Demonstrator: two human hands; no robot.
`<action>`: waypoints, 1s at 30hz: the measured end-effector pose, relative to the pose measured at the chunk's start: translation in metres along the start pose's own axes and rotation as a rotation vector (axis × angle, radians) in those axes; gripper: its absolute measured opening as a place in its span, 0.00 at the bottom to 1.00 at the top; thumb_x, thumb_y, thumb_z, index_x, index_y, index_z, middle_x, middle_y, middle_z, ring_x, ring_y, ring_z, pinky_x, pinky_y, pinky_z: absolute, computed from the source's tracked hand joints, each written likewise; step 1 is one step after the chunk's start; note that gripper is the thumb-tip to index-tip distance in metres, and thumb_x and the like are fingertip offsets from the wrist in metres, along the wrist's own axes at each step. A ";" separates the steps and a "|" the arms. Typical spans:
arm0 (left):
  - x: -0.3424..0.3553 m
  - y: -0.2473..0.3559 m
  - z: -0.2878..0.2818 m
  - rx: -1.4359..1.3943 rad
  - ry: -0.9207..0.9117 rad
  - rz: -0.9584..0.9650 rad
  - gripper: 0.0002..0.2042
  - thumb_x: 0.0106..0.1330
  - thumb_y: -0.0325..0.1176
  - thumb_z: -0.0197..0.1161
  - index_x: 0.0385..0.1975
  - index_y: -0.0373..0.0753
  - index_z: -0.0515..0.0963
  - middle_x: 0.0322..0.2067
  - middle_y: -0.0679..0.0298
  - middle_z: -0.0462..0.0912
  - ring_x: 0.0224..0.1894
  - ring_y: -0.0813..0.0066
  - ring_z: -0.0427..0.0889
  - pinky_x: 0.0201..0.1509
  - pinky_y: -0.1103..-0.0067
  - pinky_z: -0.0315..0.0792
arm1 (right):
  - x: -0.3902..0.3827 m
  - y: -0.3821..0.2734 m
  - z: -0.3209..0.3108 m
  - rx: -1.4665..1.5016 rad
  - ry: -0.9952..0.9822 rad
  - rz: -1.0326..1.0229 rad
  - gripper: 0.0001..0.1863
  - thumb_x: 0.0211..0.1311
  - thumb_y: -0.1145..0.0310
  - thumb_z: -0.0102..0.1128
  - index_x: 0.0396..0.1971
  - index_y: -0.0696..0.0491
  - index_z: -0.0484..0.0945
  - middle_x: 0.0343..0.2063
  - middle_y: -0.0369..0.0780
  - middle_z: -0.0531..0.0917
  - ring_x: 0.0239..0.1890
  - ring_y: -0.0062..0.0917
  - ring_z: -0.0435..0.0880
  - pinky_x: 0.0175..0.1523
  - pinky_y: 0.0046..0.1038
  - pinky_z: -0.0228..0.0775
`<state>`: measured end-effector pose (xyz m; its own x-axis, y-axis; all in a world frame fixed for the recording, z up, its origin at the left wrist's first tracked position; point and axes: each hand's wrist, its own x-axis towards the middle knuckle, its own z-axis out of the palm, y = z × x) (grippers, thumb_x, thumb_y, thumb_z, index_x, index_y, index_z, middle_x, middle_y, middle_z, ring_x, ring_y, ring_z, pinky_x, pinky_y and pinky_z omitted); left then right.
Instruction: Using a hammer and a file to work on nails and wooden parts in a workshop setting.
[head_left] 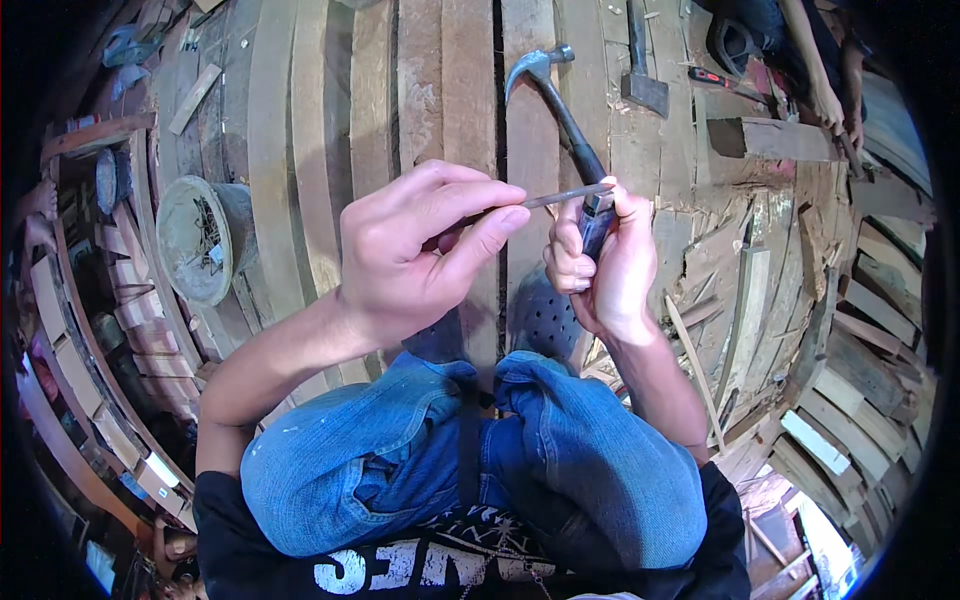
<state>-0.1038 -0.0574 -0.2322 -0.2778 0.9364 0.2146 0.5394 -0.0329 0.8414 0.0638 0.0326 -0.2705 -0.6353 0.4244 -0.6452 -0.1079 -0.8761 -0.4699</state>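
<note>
Between the thumb and fingertips of my left hand (410, 240) is a thin, dark metal rod (560, 197), pointing right. My right hand (622, 265) is closed around the dark grip of a claw hammer (572, 128). The hammer tilts up and left, its metal head farthest from me, above the plank floor. My right thumb and a fingertip meet the rod's right end, just over the hammer's grip. The rod's left end is hidden in my left fingers, so its exact kind cannot be told.
A whitish bucket (243, 225) with thin metal scraps stands left on the planks (370, 100). A sledge-like hammer (645, 92) and a red-and-black-handled tool (712, 77) lie ahead right. Another person's hand (828, 110) touches a wood block (785, 140). Stacked wood (850, 390) lines the right side.
</note>
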 end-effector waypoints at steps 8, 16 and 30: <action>0.000 -0.001 0.001 -0.013 -0.003 0.017 0.08 0.55 0.21 0.69 0.35 0.32 0.83 0.29 0.61 0.82 0.23 0.84 0.76 0.23 0.87 0.65 | 0.000 0.003 -0.003 -0.003 -0.005 -0.010 0.28 0.67 0.45 0.33 0.18 0.53 0.65 0.10 0.32 0.63 0.09 0.14 0.56 0.15 0.18 0.43; 0.000 0.001 0.002 0.033 -0.005 0.013 0.07 0.58 0.22 0.67 0.36 0.33 0.83 0.28 0.63 0.80 0.20 0.86 0.70 0.21 0.87 0.61 | -0.001 0.002 0.000 -0.007 0.020 -0.031 0.27 0.67 0.45 0.33 0.19 0.53 0.65 0.11 0.32 0.64 0.10 0.14 0.56 0.15 0.18 0.43; 0.000 0.000 0.003 0.004 -0.019 0.001 0.07 0.57 0.22 0.67 0.36 0.34 0.83 0.28 0.64 0.79 0.22 0.86 0.71 0.22 0.88 0.62 | -0.003 0.002 0.000 -0.007 0.041 -0.021 0.28 0.67 0.45 0.33 0.19 0.53 0.65 0.10 0.32 0.64 0.10 0.14 0.55 0.15 0.18 0.43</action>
<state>-0.1016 -0.0565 -0.2336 -0.2620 0.9429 0.2056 0.5428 -0.0322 0.8392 0.0653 0.0293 -0.2696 -0.6014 0.4513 -0.6592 -0.1153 -0.8655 -0.4874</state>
